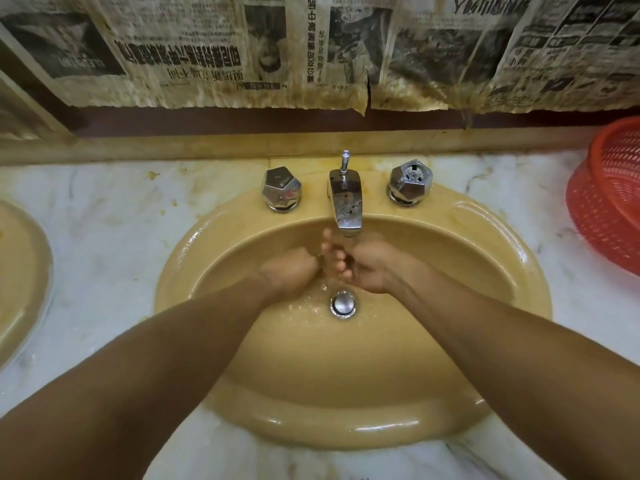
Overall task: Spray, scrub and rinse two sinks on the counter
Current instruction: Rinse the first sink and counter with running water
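Main sink (353, 403): yellow oval basin set in the counter (104, 237), dead centre of view. Rim and bowl are wet, with glare along the front lip.

Both hands are inside the bowl, joined under the spout (346, 206), just above the drain (343, 303). Left hand (294, 271) is curled into a loose fist, knuckles up. Right hand (367, 268) is pressed against it, fingers bent and overlapping the left's. Can't tell which fingers wrap which. No tool in either hand. Forearms come in from the bottom corners and converge at the stream.

Water runs from the spout onto the joined fingers and splashes around the drain. Drain plug is chrome and looks seated.

Tap set is chrome, on the back rim. Left knob (281, 188) and right knob (410, 181) are faceted and flank the spout. The right knob's cap looks open at the top. Pull rod sticks up behind the spout. Spout has dark spots.

Second sink (20, 271): same yellow, cut off by the left edge, well apart from the hands.

Counter is white marble with grey veins and yellow stains around the tap area. Red basket (609, 202) sits on the counter at the right edge, partly out of view. Tan ledge (242, 143) runs along the back. Above it, stained newspaper (207, 53) covers the wall, its lower edge torn.
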### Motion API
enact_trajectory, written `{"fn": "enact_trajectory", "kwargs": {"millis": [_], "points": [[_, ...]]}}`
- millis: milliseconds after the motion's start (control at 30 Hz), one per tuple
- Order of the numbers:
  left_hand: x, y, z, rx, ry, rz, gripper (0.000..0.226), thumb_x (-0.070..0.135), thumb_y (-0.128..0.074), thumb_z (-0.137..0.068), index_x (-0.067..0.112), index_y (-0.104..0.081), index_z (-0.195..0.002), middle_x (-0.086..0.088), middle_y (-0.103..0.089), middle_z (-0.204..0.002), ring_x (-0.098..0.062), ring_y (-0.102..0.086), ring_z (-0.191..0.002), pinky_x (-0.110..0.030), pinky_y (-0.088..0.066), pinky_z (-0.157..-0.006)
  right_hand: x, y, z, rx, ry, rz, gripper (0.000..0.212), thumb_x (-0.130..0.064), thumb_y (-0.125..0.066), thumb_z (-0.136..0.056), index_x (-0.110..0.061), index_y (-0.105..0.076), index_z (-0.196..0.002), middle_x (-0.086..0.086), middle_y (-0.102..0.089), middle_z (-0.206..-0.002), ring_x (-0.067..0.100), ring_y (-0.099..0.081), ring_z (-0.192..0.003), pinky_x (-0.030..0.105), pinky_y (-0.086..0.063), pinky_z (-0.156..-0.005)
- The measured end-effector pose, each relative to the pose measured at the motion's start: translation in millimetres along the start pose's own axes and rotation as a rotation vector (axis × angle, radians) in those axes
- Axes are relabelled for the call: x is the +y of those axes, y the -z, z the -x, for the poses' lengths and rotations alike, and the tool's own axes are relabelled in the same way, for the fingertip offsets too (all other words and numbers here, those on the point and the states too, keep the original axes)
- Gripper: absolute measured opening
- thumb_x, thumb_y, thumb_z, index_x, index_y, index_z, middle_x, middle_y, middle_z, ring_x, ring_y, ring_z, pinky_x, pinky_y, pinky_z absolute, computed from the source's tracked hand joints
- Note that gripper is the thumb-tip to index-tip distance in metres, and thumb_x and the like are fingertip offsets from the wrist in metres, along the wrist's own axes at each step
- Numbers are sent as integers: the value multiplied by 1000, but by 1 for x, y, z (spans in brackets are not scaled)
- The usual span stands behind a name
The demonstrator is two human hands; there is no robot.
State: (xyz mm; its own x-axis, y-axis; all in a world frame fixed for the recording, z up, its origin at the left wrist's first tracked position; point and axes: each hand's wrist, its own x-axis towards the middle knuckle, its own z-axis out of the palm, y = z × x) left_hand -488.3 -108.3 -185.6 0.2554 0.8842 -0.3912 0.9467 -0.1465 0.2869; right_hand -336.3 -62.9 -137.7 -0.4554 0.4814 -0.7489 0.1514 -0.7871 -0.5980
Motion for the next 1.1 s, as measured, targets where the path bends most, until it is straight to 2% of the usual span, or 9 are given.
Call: {"fn": "enact_trajectory", "kwargs": {"millis": [167,267,400,567,667,767,867,967,1100], "points": [[6,3,1,138,90,-141,30,38,-54,-94,15,-70,-103,-11,-73,-104,-34,-68,-98,-35,-49,-78,4,-3,13,2,-13,-601,45,-25,-32,-108,5,-65,-106,21,-70,-91,32,-70,-86,33,-62,-60],[11,-8,-1,134,-13,-215,42,47,-43,-96,18,-69,-111,-11,-72,-109,-33,-67,-101,-34,-47,-75,7,2,18,67,-9,-769,31,-25,-38,-108,0,-54,-117,28,-71,-107,41,-73,-98,45,-64,-66],[31,-4,-11,26,-100,159,37,30,-57,-97,12,-63,-129,-12,-68,-122,-25,-63,-111,-31,-46,-90,9,1,29,79,10,-812,34,-26,-40,-109,2,-56,-96,27,-74,-99,39,-74,-91,45,-64,-70],[39,9,-23,116,23,793,8,8,-72,-87,5,-68,-93,0,-63,-75,8,-59,-64,-14,-48,-66,7,-14,41,104,-29,-933,32,-24,-47,-108,4,-63,-111,23,-74,-85,35,-73,-81,39,-62,-51],[49,15,-20,52,145,829,42,-7,-56,-96,22,-68,-67,13,-65,-63,4,-59,-61,-9,-45,-66,4,-8,51,114,-51,-889,36,-26,-47,-108,5,-66,-110,22,-73,-89,32,-72,-82,40,-62,-50],[78,28,-23,68,139,496,21,1,-52,-102,15,-62,-88,2,-63,-87,-14,-59,-82,-18,-41,-67,-7,15,72,141,-58,-779,37,-19,-47,-107,11,-68,-100,24,-72,-83,34,-73,-76,41,-63,-53],[112,35,-27,434,-52,306,25,21,-46,-103,11,-68,-110,-11,-69,-98,-26,-68,-90,-31,-47,-70,-43,43,94,130,64,-686,36,-12,-44,-106,17,-64,-108,32,-72,-101,42,-74,-85,45,-64,-62],[144,49,-44,817,-79,323,18,16,-67,-91,5,-71,-105,-17,-70,-96,-34,-66,-82,-32,-44,-61,-97,60,112,137,235,-539,37,-9,-37,-107,20,-57,-117,37,-63,-121,46,-67,-109,48,-63,-76],[153,70,-81,888,165,340,55,30,-69,-91,5,-52,-137,-17,-46,-136,-34,-41,-120,-47,-41,-101,-136,70,131,192,305,-89,33,-4,-38,-105,17,-59,-119,35,-67,-116,43,-73,-100,43,-63,-83]]}}
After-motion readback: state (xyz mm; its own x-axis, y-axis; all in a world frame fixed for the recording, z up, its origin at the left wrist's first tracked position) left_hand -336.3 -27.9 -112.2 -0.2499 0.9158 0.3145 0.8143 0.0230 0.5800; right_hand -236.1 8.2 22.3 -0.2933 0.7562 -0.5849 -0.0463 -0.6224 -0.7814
